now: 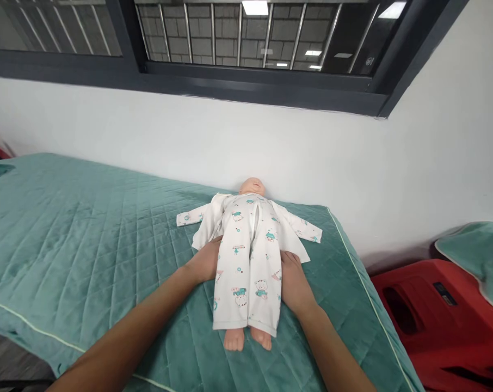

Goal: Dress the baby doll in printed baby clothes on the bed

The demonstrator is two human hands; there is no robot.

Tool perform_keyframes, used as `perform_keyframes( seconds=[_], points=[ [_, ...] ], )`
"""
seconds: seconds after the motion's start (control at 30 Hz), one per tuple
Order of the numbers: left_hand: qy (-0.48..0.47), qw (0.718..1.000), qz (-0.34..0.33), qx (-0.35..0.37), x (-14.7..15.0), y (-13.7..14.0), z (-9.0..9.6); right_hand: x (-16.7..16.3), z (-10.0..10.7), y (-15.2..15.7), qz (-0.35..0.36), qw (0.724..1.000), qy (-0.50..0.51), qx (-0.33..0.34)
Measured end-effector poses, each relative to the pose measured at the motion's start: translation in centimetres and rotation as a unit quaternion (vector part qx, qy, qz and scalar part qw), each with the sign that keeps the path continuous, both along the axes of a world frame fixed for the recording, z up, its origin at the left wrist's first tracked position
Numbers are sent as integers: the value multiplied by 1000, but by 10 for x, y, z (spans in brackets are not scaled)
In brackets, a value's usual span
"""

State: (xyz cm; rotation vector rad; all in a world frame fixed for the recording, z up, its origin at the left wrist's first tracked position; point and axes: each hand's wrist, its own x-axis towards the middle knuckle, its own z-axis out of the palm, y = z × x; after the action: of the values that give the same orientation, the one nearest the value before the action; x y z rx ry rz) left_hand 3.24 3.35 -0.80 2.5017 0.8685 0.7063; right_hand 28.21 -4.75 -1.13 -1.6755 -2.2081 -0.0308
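Observation:
A baby doll (252, 187) lies on its back on a teal quilted bed cover (87, 228), head toward the wall, bare feet toward me. White printed trousers (246, 267) lie over its body and legs, on top of an open white printed top (291, 231) spread out beneath. My left hand (205, 261) rests flat against the left side of the trousers, fingers tucked under the cloth edge. My right hand (293, 280) presses against the right side, its fingers partly hidden under the fabric.
A white wall with a dark-framed window (246, 49) rises behind the bed. A red plastic object (438, 316) stands on the floor at the right, next to another teal-covered surface (479, 256). The bed's right edge runs close to the doll.

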Motion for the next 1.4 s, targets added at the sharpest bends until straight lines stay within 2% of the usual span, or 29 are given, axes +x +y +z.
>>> perform_keyframes(
  seconds=[0.17, 0.4, 0.63, 0.77, 0.9, 1.0, 1.17, 1.4],
  points=[
    [2, 997, 37, 61, -2, -3, -2, 7, 3, -15, 15, 1000, -14, 14],
    [67, 984, 96, 134, -14, 3, -21, 5, 3, -14, 24, 1000, -11, -4],
    [19, 960, 184, 208, -39, -32, -24, 6, -1, -15, 31, 999, 30, 25],
    [43, 961, 181, 206, -43, -44, -24, 6, -4, -14, 40, 999, 18, 5],
    [56, 965, 171, 191, -43, -40, -29, 6, -4, -14, 35, 999, 19, -28],
    [67, 968, 153, 189, -42, -37, -31, 3, -3, -15, 50, 998, 29, -14],
    [97, 975, 83, 180, -33, -35, -29, -2, -3, -14, 86, 996, 34, -8],
    [35, 983, 36, 176, -31, -23, -25, -7, -15, -7, 104, 994, 21, 9]
  ],
)
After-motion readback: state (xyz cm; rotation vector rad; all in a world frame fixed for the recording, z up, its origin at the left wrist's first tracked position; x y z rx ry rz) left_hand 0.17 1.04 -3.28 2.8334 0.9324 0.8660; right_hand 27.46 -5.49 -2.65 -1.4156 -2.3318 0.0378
